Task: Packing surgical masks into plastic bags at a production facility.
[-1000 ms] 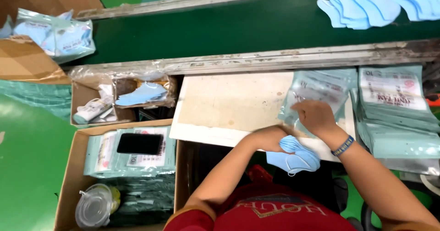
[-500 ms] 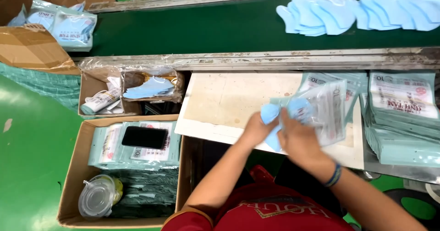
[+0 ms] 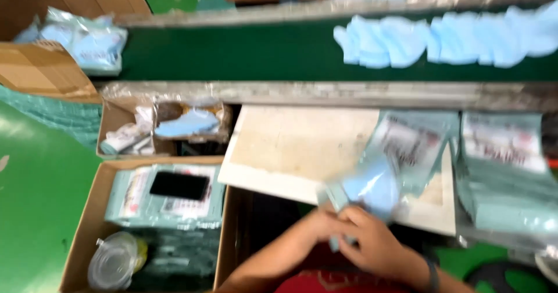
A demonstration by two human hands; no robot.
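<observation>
A clear pouch (image 3: 372, 191) with a blue mask inside is now held by both hands at the near edge of the worktop (image 3: 290, 147); half a second ago the mask was being slid in. The left hand (image 3: 317, 223) and right hand (image 3: 372, 243) are pinched on its lower end, so filling looks nearly finished.

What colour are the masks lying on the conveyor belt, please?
Light blue masks, on the dark green belt; head view.
</observation>
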